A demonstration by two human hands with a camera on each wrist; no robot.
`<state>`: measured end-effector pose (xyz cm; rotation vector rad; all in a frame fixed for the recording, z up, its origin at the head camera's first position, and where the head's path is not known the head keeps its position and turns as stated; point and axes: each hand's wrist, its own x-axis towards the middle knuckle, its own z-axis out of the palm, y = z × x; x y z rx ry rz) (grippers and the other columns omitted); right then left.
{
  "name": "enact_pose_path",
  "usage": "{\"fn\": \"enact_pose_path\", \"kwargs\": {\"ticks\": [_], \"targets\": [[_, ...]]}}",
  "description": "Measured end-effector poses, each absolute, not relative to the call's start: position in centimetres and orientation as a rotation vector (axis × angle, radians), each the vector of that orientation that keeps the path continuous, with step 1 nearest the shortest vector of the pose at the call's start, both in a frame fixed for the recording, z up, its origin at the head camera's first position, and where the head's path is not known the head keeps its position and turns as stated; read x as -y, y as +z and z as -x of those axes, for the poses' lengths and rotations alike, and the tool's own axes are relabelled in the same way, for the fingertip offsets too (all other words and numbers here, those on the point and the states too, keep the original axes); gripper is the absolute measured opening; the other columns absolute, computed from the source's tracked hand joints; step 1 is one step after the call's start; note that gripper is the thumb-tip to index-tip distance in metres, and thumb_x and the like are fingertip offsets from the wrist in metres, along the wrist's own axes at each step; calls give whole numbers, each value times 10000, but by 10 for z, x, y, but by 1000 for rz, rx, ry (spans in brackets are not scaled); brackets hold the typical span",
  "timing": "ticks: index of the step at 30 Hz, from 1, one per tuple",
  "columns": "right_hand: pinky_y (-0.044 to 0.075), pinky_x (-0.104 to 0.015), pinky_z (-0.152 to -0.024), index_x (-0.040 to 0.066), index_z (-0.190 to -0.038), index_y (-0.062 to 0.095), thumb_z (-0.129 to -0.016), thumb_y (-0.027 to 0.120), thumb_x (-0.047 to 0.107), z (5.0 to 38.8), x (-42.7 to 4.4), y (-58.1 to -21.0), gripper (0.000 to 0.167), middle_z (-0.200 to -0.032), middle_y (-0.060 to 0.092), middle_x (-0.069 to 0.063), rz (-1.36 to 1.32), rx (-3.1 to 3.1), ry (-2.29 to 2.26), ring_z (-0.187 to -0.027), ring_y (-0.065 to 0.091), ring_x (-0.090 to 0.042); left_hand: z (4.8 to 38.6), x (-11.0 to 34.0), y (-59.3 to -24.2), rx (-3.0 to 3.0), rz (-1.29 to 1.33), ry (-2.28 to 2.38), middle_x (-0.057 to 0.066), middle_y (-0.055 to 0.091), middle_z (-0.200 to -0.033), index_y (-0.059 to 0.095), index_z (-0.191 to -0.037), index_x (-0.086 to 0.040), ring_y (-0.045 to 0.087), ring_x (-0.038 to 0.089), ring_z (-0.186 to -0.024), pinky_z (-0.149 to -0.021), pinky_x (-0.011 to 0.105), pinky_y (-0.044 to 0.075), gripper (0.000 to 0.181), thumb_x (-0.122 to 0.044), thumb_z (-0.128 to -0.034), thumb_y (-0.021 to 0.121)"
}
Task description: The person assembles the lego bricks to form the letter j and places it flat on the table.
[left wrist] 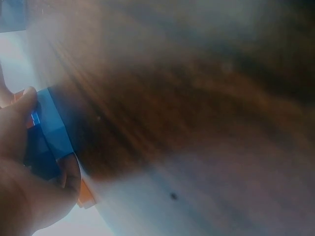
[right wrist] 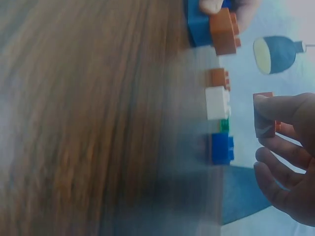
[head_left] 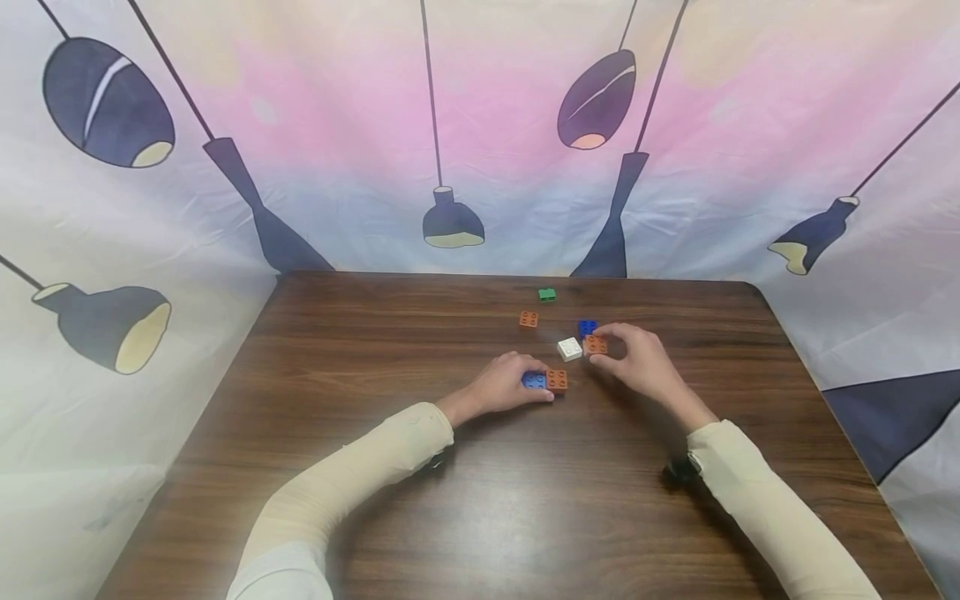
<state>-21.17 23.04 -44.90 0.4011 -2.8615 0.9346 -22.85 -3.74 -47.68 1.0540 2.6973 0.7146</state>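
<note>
On the wood-grain table (head_left: 360, 350), left hand (head_left: 501, 385) grips a blue-and-orange toy-brick assembly (head_left: 557, 379) by its blue part. Right hand (head_left: 639, 360) pinches a four-stud orange brick (head_left: 596, 345), held clear of the tabletop. White brick (head_left: 569, 349) and blue brick (head_left: 587, 327) sit near it; loose orange brick (head_left: 528, 319) and green brick (head_left: 547, 295) lie farther back.
</note>
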Motion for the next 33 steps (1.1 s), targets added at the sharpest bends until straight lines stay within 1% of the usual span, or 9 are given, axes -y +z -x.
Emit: {"fn": "enact_pose_path", "kwargs": {"ticks": [5, 11, 15, 22, 27, 33], "targets": [[487, -582, -986, 44, -1269, 679, -904, 801, 237, 205, -219, -444, 431, -1279, 681, -190, -466, 2830, 920, -1181, 631, -396, 228, 38, -476, -2698, -1052, 714, 15, 729, -1194, 703, -1289, -110, 620, 132, -987, -831, 270, 486, 526, -479, -917, 744], [514, -556, -934, 49, -1234, 696, -883, 822, 227, 200, -207, -443, 413, -1201, 714, -160, -536, 2793, 884, -1116, 660, -367, 228, 38, -475, -2698, -1058, 719, 21, 732, -1188, 705, -1285, -105, 620, 134, -972, -820, 271, 487, 526, -479, -917, 743], [511, -556, -942, 54, -1223, 700, -879, 826, 245, 197, -202, -444, 413, -1186, 719, -144, -567, 2785, 874, -1128, 657, -364, 228, 38, -475, -2701, -1060, 715, 18, 732, -1195, 707, -1284, -104, 618, 130, -971, -816, 268, 485, 521, -474, -919, 744], [496, -561, -986, 53, -1246, 696, -898, 806, 290, 191, -194, -446, 435, -1241, 704, -140, -576, 2815, 900, -1183, 638, -353, 228, 37, -475, -2695, -1049, 707, 17, 726, -1226, 704, -1291, -102, 617, 128, -999, -846, 286, 493, 519, -472, -928, 737], [504, -546, -978, 71, -1237, 703, -895, 810, 275, 188, -190, -449, 413, -1232, 710, -117, -602, 2822, 891, -1174, 641, -330, 228, 37, -475, -2692, -1052, 718, 23, 727, -1224, 706, -1284, -97, 626, 140, -1012, -857, 297, 495, 511, -462, -928, 740], [529, -534, -933, 69, -1226, 711, -883, 825, 269, 185, -185, -452, 413, -1200, 722, -109, -626, 2805, 874, -1123, 662, -312, 229, 37, -476, -2696, -1063, 727, 18, 732, -1208, 716, -1270, -106, 621, 128, -977, -823, 276, 486, 502, -463, -919, 750]]}}
